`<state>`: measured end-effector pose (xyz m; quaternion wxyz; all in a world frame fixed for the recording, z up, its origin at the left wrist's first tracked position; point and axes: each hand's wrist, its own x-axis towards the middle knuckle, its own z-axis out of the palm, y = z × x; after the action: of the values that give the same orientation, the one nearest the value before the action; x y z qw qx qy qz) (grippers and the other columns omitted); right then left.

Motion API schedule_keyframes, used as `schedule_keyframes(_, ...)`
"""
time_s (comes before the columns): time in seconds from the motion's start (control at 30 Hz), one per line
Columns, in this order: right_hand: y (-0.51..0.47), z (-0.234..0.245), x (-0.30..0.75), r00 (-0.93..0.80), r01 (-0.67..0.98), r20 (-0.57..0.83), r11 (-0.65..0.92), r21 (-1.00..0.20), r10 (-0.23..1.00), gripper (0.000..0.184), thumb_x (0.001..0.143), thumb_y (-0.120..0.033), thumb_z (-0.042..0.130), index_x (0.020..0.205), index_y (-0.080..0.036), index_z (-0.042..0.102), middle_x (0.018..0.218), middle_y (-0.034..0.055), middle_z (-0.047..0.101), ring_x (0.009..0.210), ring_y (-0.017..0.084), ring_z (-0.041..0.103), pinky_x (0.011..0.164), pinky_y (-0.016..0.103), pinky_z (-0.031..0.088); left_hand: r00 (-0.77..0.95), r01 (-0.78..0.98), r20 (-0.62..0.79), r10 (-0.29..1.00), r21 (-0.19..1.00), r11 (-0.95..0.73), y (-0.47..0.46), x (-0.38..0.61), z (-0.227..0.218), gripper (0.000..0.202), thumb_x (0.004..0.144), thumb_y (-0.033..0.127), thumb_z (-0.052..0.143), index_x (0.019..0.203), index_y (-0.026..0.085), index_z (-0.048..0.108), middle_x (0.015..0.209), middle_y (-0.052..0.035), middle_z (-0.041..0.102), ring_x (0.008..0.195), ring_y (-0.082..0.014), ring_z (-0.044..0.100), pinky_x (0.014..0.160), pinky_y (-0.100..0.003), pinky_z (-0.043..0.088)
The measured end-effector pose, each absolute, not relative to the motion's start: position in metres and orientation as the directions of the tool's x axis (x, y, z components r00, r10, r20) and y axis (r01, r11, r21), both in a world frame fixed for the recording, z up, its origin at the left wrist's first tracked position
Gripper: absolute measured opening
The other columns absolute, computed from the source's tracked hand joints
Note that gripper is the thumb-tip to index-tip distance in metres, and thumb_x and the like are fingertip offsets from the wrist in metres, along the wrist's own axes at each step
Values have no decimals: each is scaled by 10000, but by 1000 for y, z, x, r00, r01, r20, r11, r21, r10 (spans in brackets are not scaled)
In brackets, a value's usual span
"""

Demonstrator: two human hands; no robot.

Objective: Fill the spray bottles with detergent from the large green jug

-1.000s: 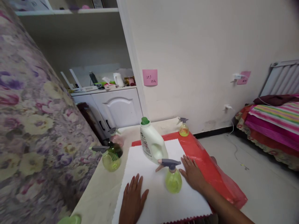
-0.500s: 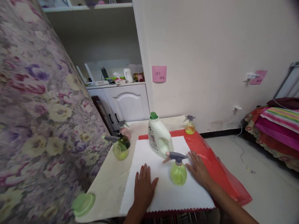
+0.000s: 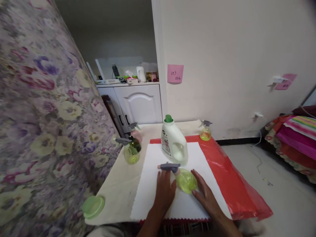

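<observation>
Sprayer [image 3: 187,181] lies tipped over on the white sheet [image 3: 150,187], near the front edge of the table [image 3: 118,194]. Its grey head [image 3: 170,167] points left and its green belly sits just in front of the jug [image 3: 174,144].

Lying like this, it may seep liquid through the head and wet the sheet. The round belly looks free to roll toward the front edge if neither hand steadies it. A push backward could knock the jug, which stands close behind. Fingers so near the trigger could also squeeze it by accident and squirt across the sheet.

The left hand [image 3: 165,190] comes up from the front edge with a straight forearm, fingers together and reaching the neck under the head, thumb toward the belly. Whether they close round the neck cannot be told. The right hand [image 3: 206,195] rests palm down on the sheet, just right of the belly, with its fingers stretched, slightly apart and holding nothing. Whether its fingertips touch the sprayer cannot be told.

A green lid [image 3: 93,206] lies at the table's front left corner.
</observation>
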<state>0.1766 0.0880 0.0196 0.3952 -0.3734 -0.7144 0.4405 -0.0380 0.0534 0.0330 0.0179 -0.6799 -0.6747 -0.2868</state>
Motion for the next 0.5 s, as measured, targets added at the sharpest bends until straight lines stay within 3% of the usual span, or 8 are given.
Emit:
schedule_keyframes(0.07, 85, 21, 171, -407, 203, 258, 362, -910, 876, 626, 899, -417, 512, 1458, -254, 281, 1537, 90, 325, 1427, 249, 267, 1176, 484, 222, -31, 861, 398, 917, 477, -178, 58, -26, 47, 591, 787, 73, 375, 1368, 163, 436, 1357, -123, 551, 1310, -270, 436, 1109, -529, 295)
schedule_keyframes(0.17, 84, 22, 169, -415, 215, 280, 392, -895, 866, 610, 908, -387, 491, 1461, -253, 270, 1522, 84, 342, 1419, 246, 282, 1170, 460, 247, -53, 802, 390, 919, 565, -194, 62, -15, 64, 594, 766, 47, 351, 1331, 184, 472, 1306, -101, 583, 1250, -252, 486, 1080, -491, 356)
schedule_keyframes(0.3, 89, 25, 170, -366, 265, 288, 396, -879, 885, 707, 843, -376, 571, 1455, -227, 249, 1508, 107, 331, 1411, 273, 287, 1164, 466, 255, 6, 821, 369, 929, 529, -215, 63, -6, 74, 621, 729, 29, 378, 1320, 188, 485, 1300, -81, 593, 1308, -250, 426, 1123, -503, 290)
schedule_keyframes(0.4, 93, 28, 167, -275, 279, 294, 368, -887, 916, 769, 775, -344, 639, 1432, -230, 257, 1461, 114, 384, 1374, 288, 345, 1149, 467, 282, 65, 841, 311, 948, 494, -219, 63, 4, 69, 629, 768, 58, 384, 1378, 206, 420, 1378, -86, 545, 1300, -240, 452, 1140, -566, 204)
schedule_keyframes(0.5, 94, 30, 164, -216, 258, 271, 323, -911, 938, 772, 740, -301, 664, 1409, -247, 282, 1406, 95, 458, 1330, 280, 410, 1123, 439, 328, 97, 850, 278, 956, 477, -225, 63, 8, 59, 597, 823, 86, 358, 1406, 212, 382, 1434, -83, 493, 1329, -217, 427, 1142, -556, 195)
